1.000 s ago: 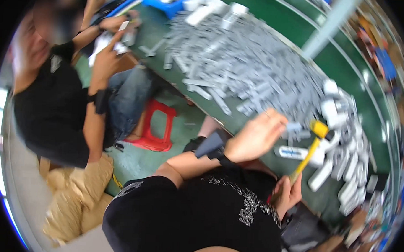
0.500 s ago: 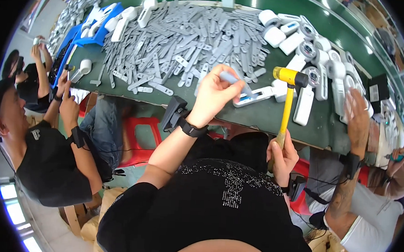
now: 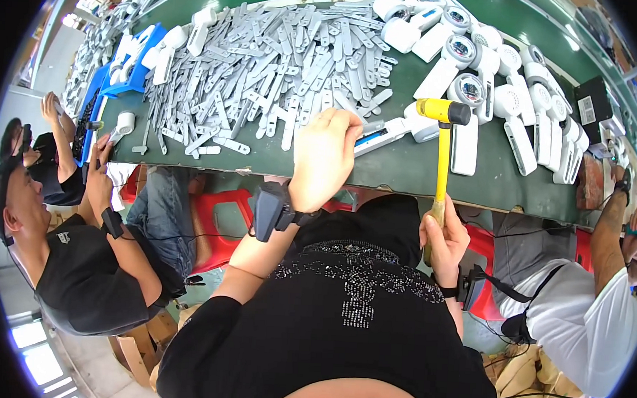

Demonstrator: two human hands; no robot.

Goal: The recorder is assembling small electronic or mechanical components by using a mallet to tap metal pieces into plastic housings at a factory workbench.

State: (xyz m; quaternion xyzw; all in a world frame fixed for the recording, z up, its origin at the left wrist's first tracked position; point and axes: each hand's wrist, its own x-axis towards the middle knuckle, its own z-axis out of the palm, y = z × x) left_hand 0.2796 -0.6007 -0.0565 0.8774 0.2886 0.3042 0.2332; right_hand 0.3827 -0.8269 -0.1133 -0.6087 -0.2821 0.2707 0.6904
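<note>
My right hand grips the yellow handle of a mallet, which stands upright with its yellow and black head at the top. My left hand is over the table's near part, back turned up, fingers bent together at the near edge of a heap of grey plastic strips. Whatever its fingers hold is hidden beneath them. Just right of these fingers lies a white handheld fan, its handle open with a blue piece inside and its round head partly behind the mallet.
Several white handheld fans lie together on the right of the green table. At the left stands a blue bin holding white parts. A co-worker sits to my left, another to my right. A black box stands far right.
My left hand has turned over and moved slightly left and down; the grey strip it held up is now out of sight. The mallet stays in my right hand. The right co-worker's hand has left the fans.
</note>
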